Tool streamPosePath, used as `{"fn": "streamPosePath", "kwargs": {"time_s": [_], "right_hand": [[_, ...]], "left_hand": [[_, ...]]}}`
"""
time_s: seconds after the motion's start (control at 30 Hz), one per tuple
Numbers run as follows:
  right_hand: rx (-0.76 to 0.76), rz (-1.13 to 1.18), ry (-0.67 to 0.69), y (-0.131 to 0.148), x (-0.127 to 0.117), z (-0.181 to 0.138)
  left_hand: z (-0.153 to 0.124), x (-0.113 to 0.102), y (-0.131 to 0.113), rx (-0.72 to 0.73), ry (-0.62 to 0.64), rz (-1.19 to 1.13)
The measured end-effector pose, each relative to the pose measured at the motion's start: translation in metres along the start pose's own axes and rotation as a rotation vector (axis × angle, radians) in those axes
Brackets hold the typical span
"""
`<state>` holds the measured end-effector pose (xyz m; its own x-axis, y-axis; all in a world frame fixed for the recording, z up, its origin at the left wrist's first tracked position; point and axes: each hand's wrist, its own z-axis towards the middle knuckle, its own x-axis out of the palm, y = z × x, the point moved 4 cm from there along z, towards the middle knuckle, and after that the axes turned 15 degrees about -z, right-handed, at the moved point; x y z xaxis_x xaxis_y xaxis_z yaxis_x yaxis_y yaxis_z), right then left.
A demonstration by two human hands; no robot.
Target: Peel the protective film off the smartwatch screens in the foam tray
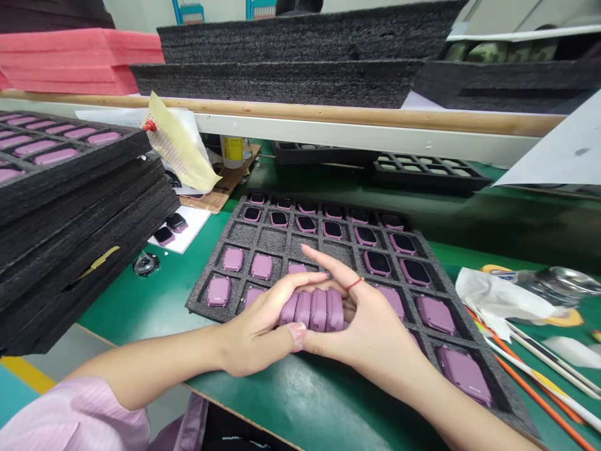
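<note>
A row of several purple smartwatch cases [312,310], stood on edge and pressed side by side, is between my two hands. My left hand [258,335] is closed around the left end, with its thumb along the near side. Around the right end my right hand [370,319] is curled, its index finger stretched out over the tray. Beneath and beyond them lies a black foam tray [271,240] with square compartments. Its back rows hold watches with black screens facing up [306,223]; nearer compartments hold purple cases face down [232,259]. My hands hide some middle compartments.
A tall stack of black foam trays [94,232] stands at left, the top one filled with purple cases. Two watches [176,222] lie on white paper. Orange and white sticks [539,388] lie at right. A shelf edge [328,128] crosses above, bearing black foam [291,78].
</note>
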<state>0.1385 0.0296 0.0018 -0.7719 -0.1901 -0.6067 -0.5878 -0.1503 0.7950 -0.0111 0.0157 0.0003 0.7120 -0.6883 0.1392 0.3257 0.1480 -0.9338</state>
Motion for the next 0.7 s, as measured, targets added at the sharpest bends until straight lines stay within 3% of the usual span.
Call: {"fn": "streamPosePath", "kwargs": {"time_s": [0.23, 0.47, 0.7], "right_hand": [[0.026, 0.009, 0.015, 0.0039, -0.0016, 0.0004], [0.031, 0.026, 0.047, 0.0029, -0.0022, 0.0011], [0.092, 0.122, 0.122, 0.0028, -0.0027, 0.0041]], "left_hand": [[0.0009, -0.0011, -0.0009, 0.047, 0.071, 0.004], [0.0008, -0.0008, -0.0001, 0.006, 0.03, 0.075], [-0.0003, -0.0011, 0.0002, 0.035, 0.097, 0.138]]}}
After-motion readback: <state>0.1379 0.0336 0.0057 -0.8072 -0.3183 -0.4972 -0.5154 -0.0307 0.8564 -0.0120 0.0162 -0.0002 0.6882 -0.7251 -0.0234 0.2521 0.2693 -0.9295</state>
